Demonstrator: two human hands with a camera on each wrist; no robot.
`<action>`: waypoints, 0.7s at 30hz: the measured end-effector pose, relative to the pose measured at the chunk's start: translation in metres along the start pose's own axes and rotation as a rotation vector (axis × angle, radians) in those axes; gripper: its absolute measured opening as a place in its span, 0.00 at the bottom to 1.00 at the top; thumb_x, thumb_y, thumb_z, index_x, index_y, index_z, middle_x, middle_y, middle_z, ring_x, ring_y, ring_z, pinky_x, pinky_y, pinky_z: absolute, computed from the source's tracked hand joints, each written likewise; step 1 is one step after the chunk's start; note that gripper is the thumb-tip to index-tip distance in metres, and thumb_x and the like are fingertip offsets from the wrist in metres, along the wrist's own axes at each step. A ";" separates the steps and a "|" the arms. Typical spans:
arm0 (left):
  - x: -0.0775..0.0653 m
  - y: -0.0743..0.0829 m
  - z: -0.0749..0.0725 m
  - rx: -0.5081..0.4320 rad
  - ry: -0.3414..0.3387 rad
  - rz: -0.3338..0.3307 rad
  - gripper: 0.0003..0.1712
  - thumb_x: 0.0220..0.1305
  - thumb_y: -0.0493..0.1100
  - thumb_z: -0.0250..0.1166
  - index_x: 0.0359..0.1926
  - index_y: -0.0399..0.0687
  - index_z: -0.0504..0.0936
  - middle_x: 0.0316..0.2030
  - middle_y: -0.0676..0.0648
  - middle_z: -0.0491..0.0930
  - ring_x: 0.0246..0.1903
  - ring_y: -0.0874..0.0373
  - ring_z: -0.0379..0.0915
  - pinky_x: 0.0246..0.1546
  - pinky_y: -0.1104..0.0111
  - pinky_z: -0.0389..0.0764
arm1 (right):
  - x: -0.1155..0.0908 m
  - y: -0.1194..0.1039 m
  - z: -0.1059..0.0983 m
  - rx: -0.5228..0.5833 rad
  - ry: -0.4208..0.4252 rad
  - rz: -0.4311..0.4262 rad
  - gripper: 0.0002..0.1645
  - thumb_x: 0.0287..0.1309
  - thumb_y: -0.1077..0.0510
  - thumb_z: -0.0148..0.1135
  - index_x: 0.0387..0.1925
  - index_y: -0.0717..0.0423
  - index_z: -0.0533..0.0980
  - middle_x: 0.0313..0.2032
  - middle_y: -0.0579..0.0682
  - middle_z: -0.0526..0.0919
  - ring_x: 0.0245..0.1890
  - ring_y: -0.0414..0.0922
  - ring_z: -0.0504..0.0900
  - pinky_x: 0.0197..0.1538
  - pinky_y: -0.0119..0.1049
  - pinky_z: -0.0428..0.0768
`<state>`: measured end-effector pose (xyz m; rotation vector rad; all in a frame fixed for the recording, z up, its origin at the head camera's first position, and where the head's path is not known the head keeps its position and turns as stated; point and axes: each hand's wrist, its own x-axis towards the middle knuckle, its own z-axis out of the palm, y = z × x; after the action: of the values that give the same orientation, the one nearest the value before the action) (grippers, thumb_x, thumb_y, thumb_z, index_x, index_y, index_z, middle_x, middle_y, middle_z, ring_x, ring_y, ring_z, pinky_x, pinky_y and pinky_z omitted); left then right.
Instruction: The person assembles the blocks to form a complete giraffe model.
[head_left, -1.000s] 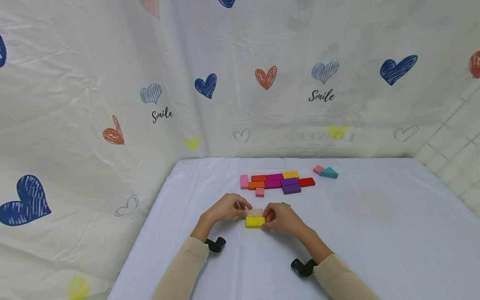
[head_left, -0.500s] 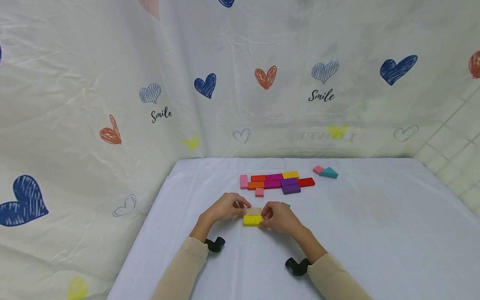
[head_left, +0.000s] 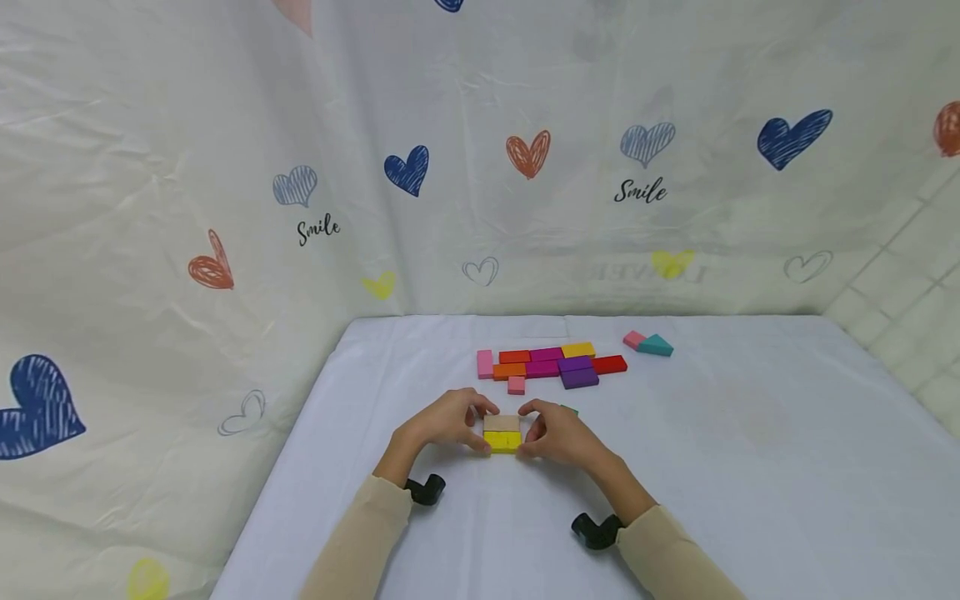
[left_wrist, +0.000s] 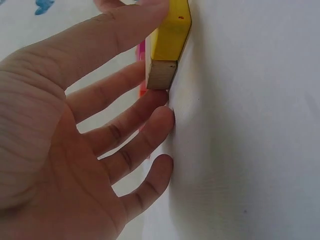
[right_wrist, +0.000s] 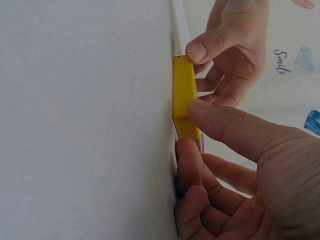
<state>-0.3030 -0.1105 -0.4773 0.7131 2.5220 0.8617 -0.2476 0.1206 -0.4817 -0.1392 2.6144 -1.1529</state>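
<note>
A yellow block and a plain wooden block lie flush side by side on the white-covered table, the yellow one nearer me. My left hand grips their left end, thumb at the yellow block's near corner and index finger round behind the wooden one. At the opposite end my right hand holds the pair likewise, its thumb on the yellow block in the right wrist view. The left wrist view shows the wooden block's end face beside my spread fingers.
Beyond my hands lies a cluster of coloured blocks, among them a purple block, a pink block and a small pink block. A teal triangle sits further right. A green piece is partly hidden behind my right hand.
The yellow and wooden blocks have shifted slightly left. My left thumb has moved from the wooden block to the yellow block's near corner; my right index finger has extended toward the far corner.
</note>
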 end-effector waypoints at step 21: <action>0.000 -0.002 0.001 -0.002 -0.001 -0.015 0.30 0.51 0.48 0.82 0.57 0.58 0.85 0.41 0.55 0.79 0.42 0.56 0.74 0.40 0.69 0.81 | 0.004 0.004 0.001 -0.008 -0.002 -0.008 0.34 0.49 0.56 0.81 0.58 0.52 0.77 0.27 0.48 0.80 0.27 0.44 0.77 0.36 0.32 0.82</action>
<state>-0.3035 -0.1112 -0.4790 0.6932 2.5224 0.8580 -0.2515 0.1220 -0.4864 -0.1522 2.6197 -1.1445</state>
